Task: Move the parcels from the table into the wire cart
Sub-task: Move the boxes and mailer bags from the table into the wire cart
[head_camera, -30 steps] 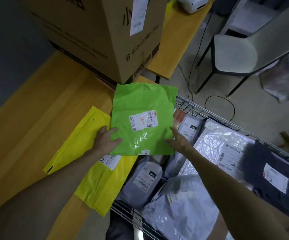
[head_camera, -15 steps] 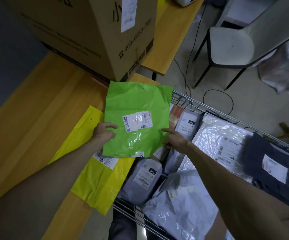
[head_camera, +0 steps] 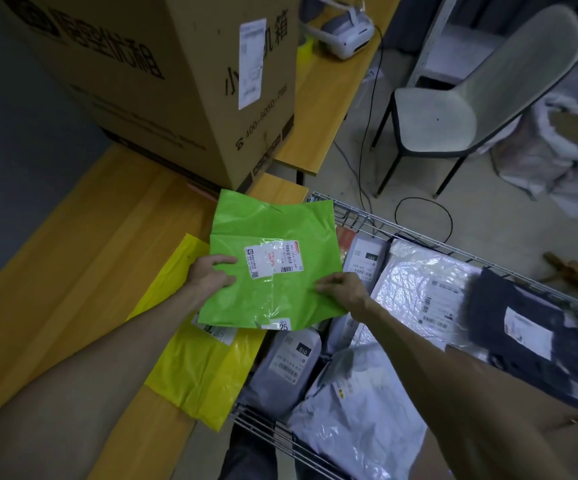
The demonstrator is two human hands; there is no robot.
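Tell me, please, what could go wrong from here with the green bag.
1. The left hand and right hand pinch only the edges of the slick green bag, so it might slip.
2. The yellow bag overhangs the table edge under the left forearm; a sweep could drag it to the floor.
3. The rim of the wire cart could snag the thin plastic.
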